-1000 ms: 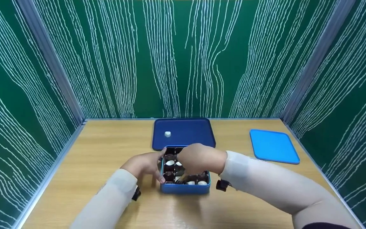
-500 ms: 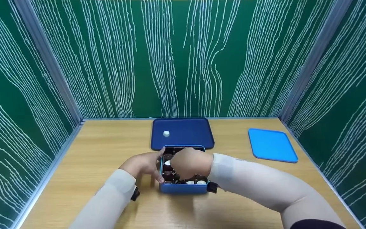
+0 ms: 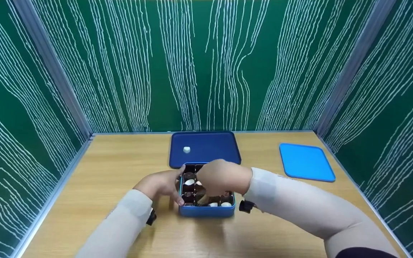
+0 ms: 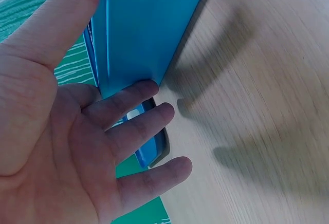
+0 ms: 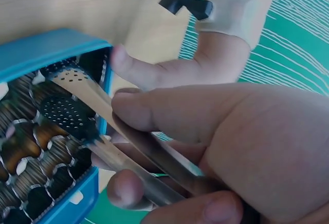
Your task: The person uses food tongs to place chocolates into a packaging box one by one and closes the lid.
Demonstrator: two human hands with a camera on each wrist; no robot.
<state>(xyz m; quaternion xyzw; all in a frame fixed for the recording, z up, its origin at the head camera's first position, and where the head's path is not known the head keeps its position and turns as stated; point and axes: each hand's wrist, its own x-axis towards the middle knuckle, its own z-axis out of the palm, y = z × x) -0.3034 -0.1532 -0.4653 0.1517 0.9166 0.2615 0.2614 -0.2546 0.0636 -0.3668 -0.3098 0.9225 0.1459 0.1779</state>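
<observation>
A blue rectangular box (image 3: 207, 212) holds rows of dark cups with white and brown chocolate-like pieces. My left hand (image 3: 165, 184) lies along its left side, thumb by the near corner. In the left wrist view those fingers (image 4: 139, 134) stretch out fairly straight, one touching the blue wall. My right hand (image 3: 222, 177) reaches over the box from the right. It grips metal tongs (image 5: 157, 154), thumb on one arm and fingers around the other. The tongs' round perforated ends (image 5: 66, 113) stand apart inside the box, low among the cups. From the head, my right hand hides part of the contents.
Behind the box lies a dark blue tray (image 3: 217, 143) carrying one small white piece (image 3: 186, 149). A bright blue tray (image 3: 307, 162) sits at the back right. Green walls with white wavy lines (image 3: 213, 64) enclose the wooden table (image 3: 120, 161).
My right hand dips to the left over the box half a second ago, then draws back right and slightly up, tongs still inside. My left hand stays at the box's side.
</observation>
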